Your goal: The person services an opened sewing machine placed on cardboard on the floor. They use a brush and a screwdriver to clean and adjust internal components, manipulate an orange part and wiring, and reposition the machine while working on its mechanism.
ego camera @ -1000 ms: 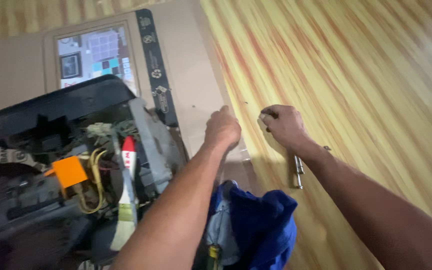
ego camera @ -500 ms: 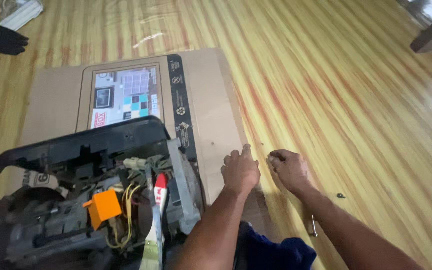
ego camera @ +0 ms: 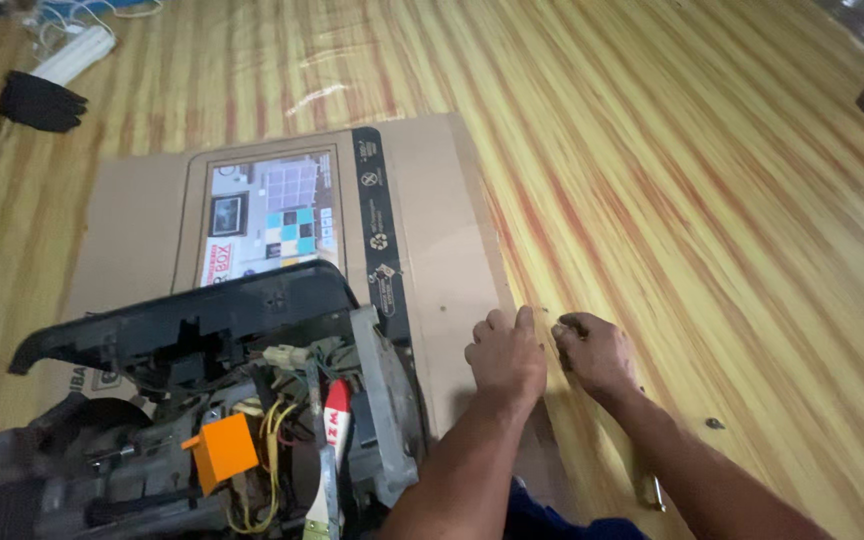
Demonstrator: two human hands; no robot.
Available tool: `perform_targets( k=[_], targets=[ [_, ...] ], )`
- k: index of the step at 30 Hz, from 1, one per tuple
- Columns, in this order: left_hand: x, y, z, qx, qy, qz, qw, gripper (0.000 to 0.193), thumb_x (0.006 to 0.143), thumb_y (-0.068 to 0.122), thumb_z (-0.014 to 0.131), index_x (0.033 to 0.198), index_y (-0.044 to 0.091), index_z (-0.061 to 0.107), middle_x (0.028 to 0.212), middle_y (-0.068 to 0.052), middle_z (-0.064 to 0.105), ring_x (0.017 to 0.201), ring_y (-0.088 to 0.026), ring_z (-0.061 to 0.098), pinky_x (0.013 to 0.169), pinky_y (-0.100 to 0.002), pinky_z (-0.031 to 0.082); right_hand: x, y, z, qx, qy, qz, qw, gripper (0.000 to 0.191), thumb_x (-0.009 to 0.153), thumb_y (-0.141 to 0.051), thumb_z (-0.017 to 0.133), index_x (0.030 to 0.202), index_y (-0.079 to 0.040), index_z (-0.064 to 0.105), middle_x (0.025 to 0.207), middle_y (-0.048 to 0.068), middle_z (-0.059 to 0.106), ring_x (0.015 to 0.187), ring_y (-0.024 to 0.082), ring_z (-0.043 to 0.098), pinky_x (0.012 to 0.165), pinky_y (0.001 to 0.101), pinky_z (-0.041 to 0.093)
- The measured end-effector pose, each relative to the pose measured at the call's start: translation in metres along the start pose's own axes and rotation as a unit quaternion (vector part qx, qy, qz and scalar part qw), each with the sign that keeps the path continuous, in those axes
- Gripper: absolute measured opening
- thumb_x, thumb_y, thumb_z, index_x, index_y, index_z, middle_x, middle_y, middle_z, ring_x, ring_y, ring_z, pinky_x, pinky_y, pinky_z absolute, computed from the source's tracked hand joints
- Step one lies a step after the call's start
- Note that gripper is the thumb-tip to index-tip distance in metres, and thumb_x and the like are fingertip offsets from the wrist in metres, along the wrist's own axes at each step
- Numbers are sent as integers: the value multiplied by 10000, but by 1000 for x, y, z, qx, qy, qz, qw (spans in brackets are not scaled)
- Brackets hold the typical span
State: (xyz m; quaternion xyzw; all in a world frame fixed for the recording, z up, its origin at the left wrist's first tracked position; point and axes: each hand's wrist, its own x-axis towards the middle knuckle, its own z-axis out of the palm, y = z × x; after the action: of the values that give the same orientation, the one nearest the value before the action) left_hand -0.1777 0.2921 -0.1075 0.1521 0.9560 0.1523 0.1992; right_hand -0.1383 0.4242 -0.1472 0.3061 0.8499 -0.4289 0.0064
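Your left hand (ego camera: pixel 505 357) rests flat, fingers loose, on the cardboard's (ego camera: pixel 432 260) edge; your right hand (ego camera: pixel 595 352) pinches what looks like 1 tiny screw at the floor (ego camera: pixel 712 220) beside it. It could slip and roll away on those smooth boards

Bare wooden floor (ego camera: pixel 712 220) lies open right of both hands; the opened machine (ego camera: pixel 212 430) crowds their left.
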Motion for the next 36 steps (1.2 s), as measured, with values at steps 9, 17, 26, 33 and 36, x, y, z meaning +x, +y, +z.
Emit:
perform_targets(
  k=[9,17,26,33,36],
  targets=[
    [11,-17,17,-25,71,11,997,372,919,291,661,1247,126,601,1245,-138,542,1213,-354,517,920,-525,473,20,8,17,-59,7,-56,997,487,878,-346,697,1313,-128,685,820,151,781,759,282,749,792,436,564],
    [15,-29,36,-18,145,39,989,363,890,186,626,1244,106,607,1223,-142,563,1167,-362,550,871,-535,494,28,38,25,-86,71,-107,988,376,880,-310,685,1178,-90,751,1030,175,759,954,332,729,895,451,558],
    [9,-29,35,-18,147,55,987,341,883,160,614,1211,69,604,1163,-129,561,1111,-342,566,864,-514,497,25,23,25,-83,68,-109,988,353,870,-337,697,1114,-92,767,1041,165,745,958,334,717,892,459,546],
    [11,-23,24,-8,93,25,995,349,897,171,605,1236,89,584,1200,-124,535,1159,-334,536,895,-504,480,32,4,31,-107,60,-104,987,305,912,-293,664,1113,-89,767,1012,191,746,978,363,699,900,474,538],
    [6,-22,12,-9,64,18,998,343,921,170,598,1257,100,578,1250,-123,523,1197,-336,522,918,-506,475,36,3,30,-116,73,-119,983,257,925,-246,639,1021,-50,773,1023,196,728,990,383,681,887,495,527]
  ],
)
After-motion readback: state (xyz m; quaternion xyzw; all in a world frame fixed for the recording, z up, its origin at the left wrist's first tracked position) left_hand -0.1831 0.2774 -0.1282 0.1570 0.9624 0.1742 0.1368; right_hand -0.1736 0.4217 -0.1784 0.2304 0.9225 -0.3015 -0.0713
